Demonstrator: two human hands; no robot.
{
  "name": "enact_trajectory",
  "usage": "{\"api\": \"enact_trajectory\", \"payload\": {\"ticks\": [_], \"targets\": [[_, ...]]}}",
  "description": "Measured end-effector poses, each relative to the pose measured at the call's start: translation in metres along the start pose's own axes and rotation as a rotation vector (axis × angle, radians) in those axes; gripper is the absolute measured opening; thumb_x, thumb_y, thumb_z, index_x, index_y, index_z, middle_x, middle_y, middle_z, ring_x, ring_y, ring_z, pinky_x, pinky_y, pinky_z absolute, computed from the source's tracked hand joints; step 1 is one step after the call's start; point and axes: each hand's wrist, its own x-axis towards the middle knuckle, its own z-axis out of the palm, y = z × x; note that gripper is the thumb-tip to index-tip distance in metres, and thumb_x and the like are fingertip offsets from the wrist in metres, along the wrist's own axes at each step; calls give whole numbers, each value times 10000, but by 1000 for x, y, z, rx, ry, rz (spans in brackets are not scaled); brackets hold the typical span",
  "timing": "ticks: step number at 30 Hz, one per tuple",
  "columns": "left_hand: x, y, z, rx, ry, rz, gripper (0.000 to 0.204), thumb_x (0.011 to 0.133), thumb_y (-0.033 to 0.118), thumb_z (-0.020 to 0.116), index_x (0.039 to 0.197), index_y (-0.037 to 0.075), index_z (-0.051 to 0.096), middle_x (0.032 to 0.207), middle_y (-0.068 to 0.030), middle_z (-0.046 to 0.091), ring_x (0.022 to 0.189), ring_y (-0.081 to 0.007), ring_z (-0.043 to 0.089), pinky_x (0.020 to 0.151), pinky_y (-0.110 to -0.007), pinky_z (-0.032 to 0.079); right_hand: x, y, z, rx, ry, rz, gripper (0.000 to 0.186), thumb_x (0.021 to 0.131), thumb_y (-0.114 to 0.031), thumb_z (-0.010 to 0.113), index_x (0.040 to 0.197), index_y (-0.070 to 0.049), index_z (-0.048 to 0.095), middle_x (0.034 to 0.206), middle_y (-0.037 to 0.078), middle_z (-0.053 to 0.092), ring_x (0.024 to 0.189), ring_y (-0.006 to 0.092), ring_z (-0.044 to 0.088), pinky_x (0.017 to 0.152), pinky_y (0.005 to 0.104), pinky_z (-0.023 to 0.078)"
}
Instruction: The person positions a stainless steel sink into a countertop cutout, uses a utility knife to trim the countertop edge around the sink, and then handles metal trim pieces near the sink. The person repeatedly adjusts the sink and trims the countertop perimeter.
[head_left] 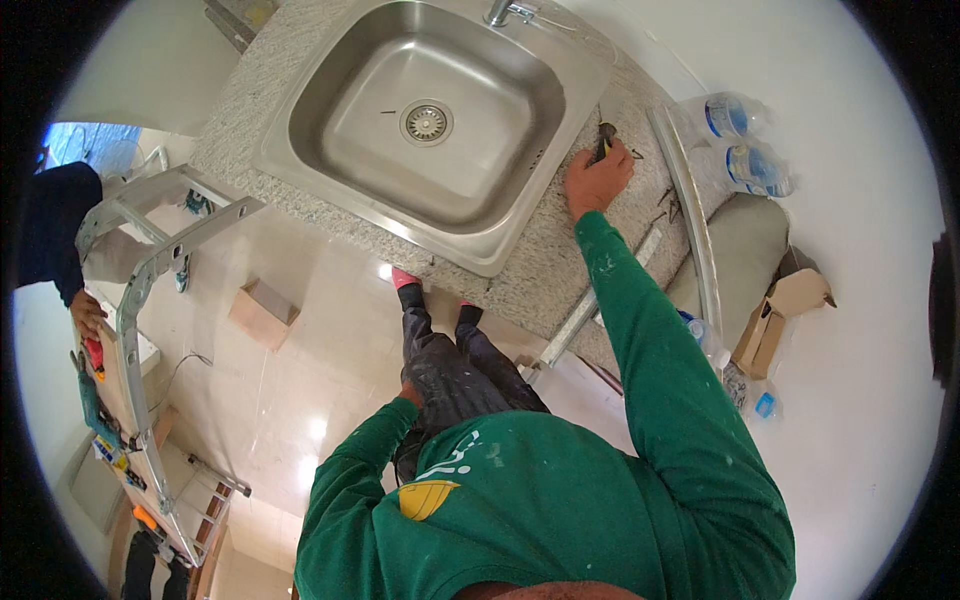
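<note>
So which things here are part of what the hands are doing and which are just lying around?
In hand: right hand gripping a small dark tool on the granite counter beside the steel sink.

Lying about: plastic bottles, cardboard box, ladder, metal strip.

We cannot see our left hand, hidden behind the thigh. The faucet is cut by the top edge; the tool is too small to tell.

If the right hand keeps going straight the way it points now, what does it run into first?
The right hand, gripping a small dark tool, points up along the speckled granite counter beside the steel sink. The way looks free until the white wall behind, though depth is hard to judge here.
</note>
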Motion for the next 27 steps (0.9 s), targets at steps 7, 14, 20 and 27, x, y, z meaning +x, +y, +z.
{"api": "enact_trajectory", "payload": {"ticks": [7,14,20,27], "targets": [[-2,-24,-16,-23,-95,-19,538,1137,365,318,1593,96,414,1601,-79,473,1460,-274,428,1267,-416,292,-1,3,-3,4,1,-12,549,888,-172,653,1375,30,502,1316,264,501,1201,457,499,1028,587,411],[-29,-5,-48,483,-198,80,572,1097,357,433,1611,108,399,1663,-95,400,1550,-306,322,1294,-411,229,0,1,-3,-21,37,-24,520,902,-170,659,1363,32,528,1274,255,532,1181,457,510,1028,580,417],[-69,4,-67,576,-131,133,572,1084,349,459,1597,98,417,1652,-109,414,1536,-321,342,1286,-415,246,1,2,1,-10,50,-47,511,882,-144,656,1341,40,526,1264,267,541,1152,459,526,1007,575,421],[-111,5,-83,659,-50,192,572,1069,339,490,1580,86,437,1639,-126,429,1521,-339,366,1278,-419,265,0,-1,0,-24,48,-69,483,887,-146,666,1318,34,542,1251,255,548,1133,448,535,975,571,427]]}}
